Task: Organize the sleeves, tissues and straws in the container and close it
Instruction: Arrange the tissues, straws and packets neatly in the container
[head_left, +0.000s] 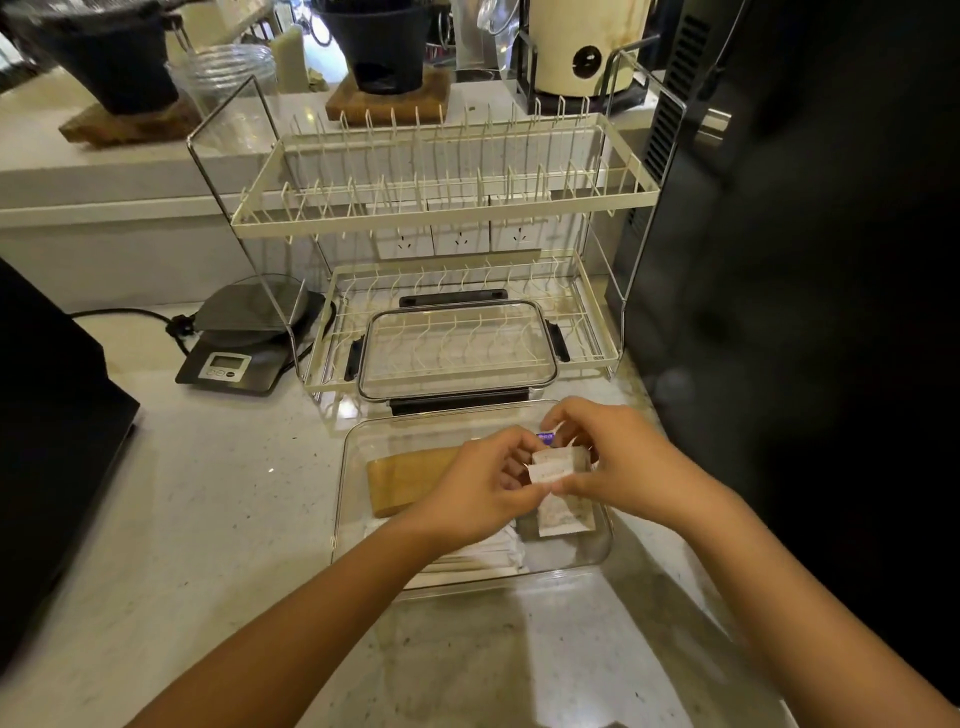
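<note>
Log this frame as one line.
both hands on tissue packets over open container | sleeves, straws inside | lid on rack

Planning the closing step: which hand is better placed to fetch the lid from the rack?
Probably the right hand: it sits nearer the clear lid on the rack's lower tier, while the left hand could keep the tissue packets.

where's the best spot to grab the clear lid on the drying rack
Probably the near long edge of the lid, by its dark latch flap, coming from the front. It lies flat on the lower rack with that edge overhanging toward the container; the upper tier limits reaching from above.
</note>
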